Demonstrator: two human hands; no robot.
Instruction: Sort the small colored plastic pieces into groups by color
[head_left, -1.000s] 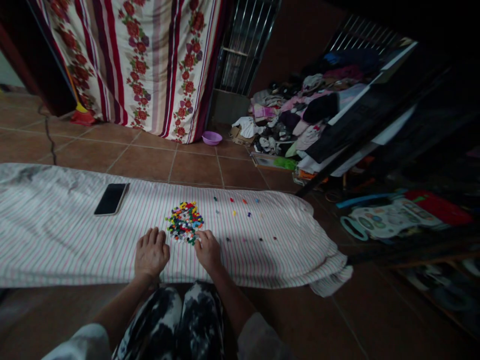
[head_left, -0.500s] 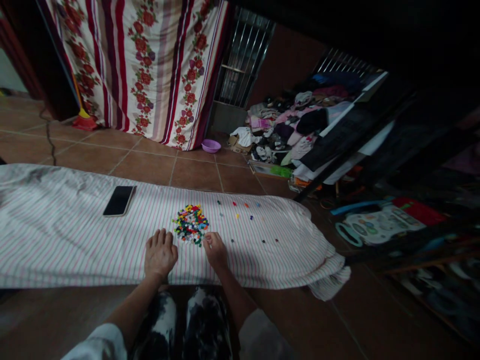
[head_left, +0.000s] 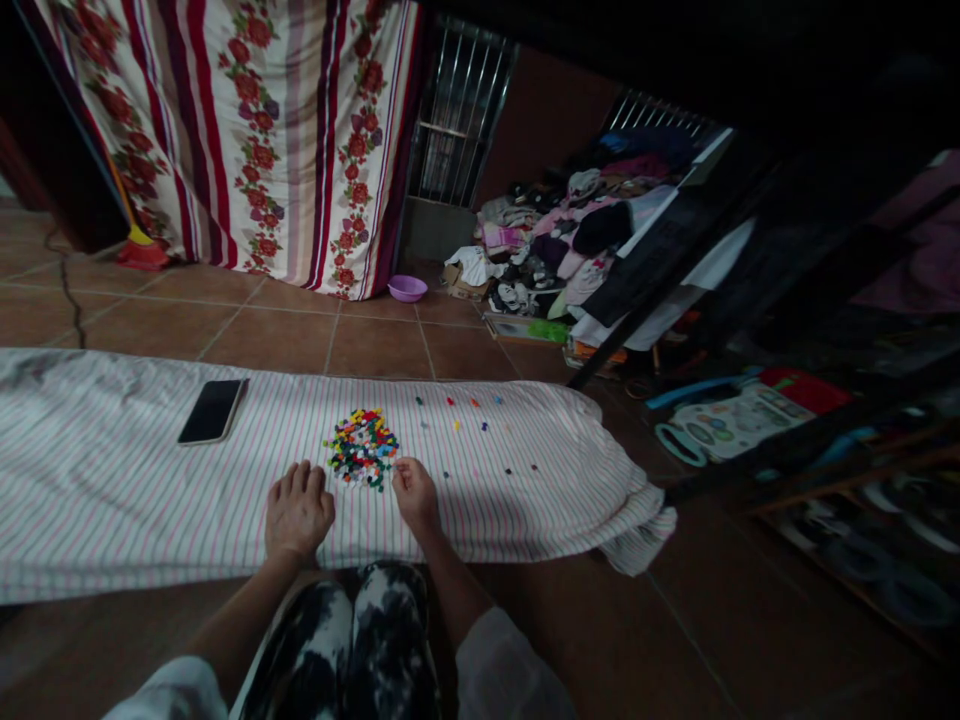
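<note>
A heap of small multicoloured pieces [head_left: 361, 448], too small to name exactly, lies on a striped cloth [head_left: 150, 500]. My left hand [head_left: 300, 510] rests flat on the cloth at the heap's near left, fingers stretched out, holding nothing. At the heap's right edge is my right hand [head_left: 415, 492], its fingers pinched together; whatever they hold, if anything, is hidden. To the right, several single pieces lie spaced apart in rows, among them a yellow piece [head_left: 457, 425], a dark blue piece [head_left: 484, 427] and a red piece [head_left: 450, 401].
A phone [head_left: 213, 412] lies on the cloth at left. Beyond are a floral curtain [head_left: 300, 150], a red and yellow broom [head_left: 142, 248], a purple basin [head_left: 407, 289] and a pile of clothes [head_left: 555, 240]. A dark slanting post [head_left: 637, 330] stands at right.
The whole view has shifted, so the cloth and hands appear further left. My right hand stays pinched by the heap's right edge, and my left hand stays flat.
</note>
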